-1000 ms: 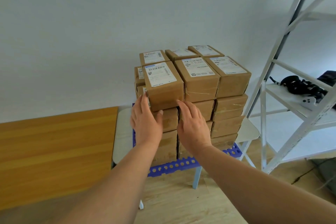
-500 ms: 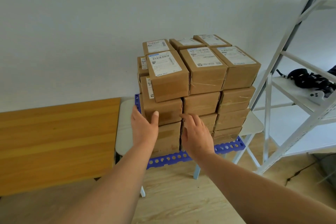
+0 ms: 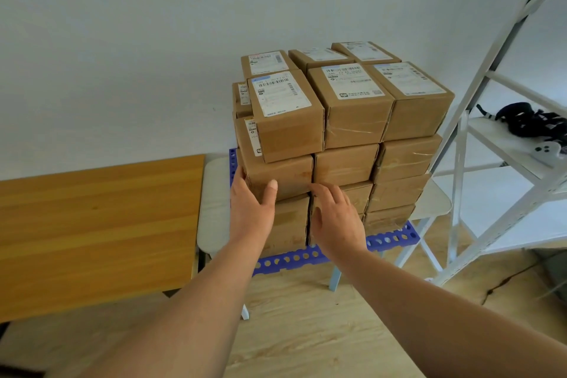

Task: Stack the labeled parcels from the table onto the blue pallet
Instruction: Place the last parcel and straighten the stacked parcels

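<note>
the brown cardboard parcels with white shipping labels (image 3: 337, 132) sit four tiers high on the blue perforated plastic pallet (image 3: 294, 258), which rests on a pale folding stool (image 3: 211, 209). the left hand (image 3: 250, 209) cups the left front corner of the second-tier box (image 3: 279, 175), fingers straight along its left side and thumb laid on its front face, not curled round it. the right hand (image 3: 336, 218) lies flat against the front of the boxes below, near the seam between the left and middle columns, its fingers spread and relaxed, holding nothing. this looks like squaring up: the top left parcel (image 3: 285, 113) overhangs the box under it, and pressing from the side and front would bring the column into line. the long wooden table (image 3: 92, 224) to the left shows no parcels, so the stacking seems near done. the pallet's rear, the back rows of boxes and the left fingertips are hidden, and the label print is too small to read.
</note>
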The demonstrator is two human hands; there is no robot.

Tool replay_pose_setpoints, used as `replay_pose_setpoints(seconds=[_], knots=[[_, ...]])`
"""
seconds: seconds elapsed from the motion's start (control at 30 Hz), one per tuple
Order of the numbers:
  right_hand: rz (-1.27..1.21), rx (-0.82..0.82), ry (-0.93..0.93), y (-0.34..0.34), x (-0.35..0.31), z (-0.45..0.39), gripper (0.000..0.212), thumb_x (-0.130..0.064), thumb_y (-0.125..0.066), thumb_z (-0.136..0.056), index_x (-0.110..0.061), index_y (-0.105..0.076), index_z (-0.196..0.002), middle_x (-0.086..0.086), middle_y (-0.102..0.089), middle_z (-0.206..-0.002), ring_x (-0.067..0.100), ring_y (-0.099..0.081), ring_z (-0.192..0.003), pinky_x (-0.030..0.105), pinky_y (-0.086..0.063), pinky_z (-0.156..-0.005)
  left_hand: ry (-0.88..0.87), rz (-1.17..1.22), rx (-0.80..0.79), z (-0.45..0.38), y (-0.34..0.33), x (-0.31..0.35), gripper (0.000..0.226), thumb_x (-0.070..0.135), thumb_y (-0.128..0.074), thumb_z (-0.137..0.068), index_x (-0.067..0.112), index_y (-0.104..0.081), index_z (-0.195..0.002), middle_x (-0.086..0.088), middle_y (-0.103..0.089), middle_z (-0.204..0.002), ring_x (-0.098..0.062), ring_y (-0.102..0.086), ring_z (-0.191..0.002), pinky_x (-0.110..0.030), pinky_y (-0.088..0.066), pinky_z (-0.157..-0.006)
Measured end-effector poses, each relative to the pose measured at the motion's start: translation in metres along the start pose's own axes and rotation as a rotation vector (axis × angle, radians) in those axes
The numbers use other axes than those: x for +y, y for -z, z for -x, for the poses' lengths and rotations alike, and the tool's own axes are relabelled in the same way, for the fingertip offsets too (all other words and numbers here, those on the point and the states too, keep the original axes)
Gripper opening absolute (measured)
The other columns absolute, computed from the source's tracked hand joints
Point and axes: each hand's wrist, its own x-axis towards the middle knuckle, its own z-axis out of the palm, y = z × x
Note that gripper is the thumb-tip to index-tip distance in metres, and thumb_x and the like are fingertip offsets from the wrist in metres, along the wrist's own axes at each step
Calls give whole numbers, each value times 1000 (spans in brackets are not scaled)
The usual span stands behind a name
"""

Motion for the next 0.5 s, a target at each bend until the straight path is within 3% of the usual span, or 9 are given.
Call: replay_pose_setpoints(seconds=[0.07,0.17,0.3,0.5], knots=[[-19,76,-11,4,3,-3,47,-4,-49,-89,-17,-51,-134,0,-54,-131,19,-51,-120,35,-50,-95,-23,52,1,-5,5,8,70,62,-50,-89,29,-29,-147,4,-45,-145,-16,-43,-133,-39,-38,-107],[-35,151,-17,13,3,-10,44,-3,-49,-88,-16,-53,-130,1,-55,-127,19,-51,-117,36,-52,-90,20,76,23,-15,12,25,59,51,-36,-100,22,-28,-150,1,-43,-147,-20,-41,-134,-29,-33,-99],[-45,183,-6,22,1,-15,45,-3,-48,-87,-17,-54,-129,0,-54,-126,18,-51,-118,36,-50,-95,29,40,5,-23,13,34,45,34,-31,-105,20,-36,-148,-2,-47,-143,-21,-45,-130,-33,-37,-101],[-29,181,-22,28,9,-14,44,-4,-48,-89,-18,-54,-130,-2,-54,-128,17,-50,-121,36,-47,-100,33,9,-3,-25,13,34,45,29,-30,-105,22,-35,-149,-2,-44,-145,-21,-43,-132,-36,-36,-106]])
